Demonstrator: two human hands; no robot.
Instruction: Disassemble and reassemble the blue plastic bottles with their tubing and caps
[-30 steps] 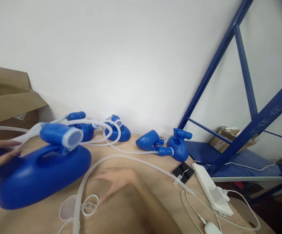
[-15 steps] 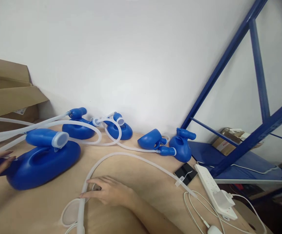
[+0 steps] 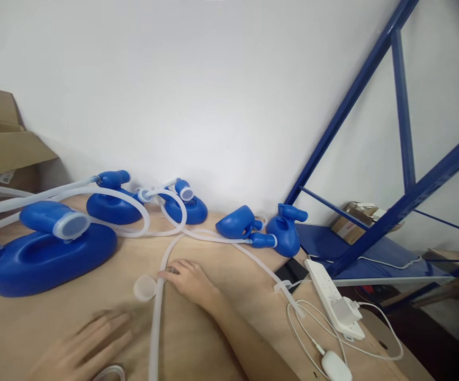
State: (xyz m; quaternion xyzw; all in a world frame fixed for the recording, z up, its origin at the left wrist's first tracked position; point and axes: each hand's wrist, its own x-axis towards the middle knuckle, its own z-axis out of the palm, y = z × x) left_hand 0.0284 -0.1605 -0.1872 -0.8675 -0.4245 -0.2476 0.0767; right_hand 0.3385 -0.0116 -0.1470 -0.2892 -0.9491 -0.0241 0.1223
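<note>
My right hand (image 3: 191,280) rests on the table with its fingers closed at a long translucent white tube (image 3: 156,328). Left of the tube, close by, lies a round translucent cap (image 3: 145,288). My left hand (image 3: 90,346), smeared by motion, is low over the table with fingers stretched out and nothing seen in them. A white ring-shaped piece (image 3: 110,372) shows just beside it, cut off by the bottom edge. The nearest blue plastic urinal bottle (image 3: 54,259) lies at the left, untouched, with a pale cap on its spout.
Several more blue bottles (image 3: 114,206) with tubes stand along the wall. At the right are a phone (image 3: 291,272), a power strip (image 3: 328,291), a white charging case (image 3: 336,366) and cables. A cardboard box (image 3: 2,153) stands left; a blue metal rack (image 3: 356,248) stands right.
My left hand has left the near bottle's left end and come right and down over the table. My right hand and the tube have shifted away from me; the view has turned slightly right.
</note>
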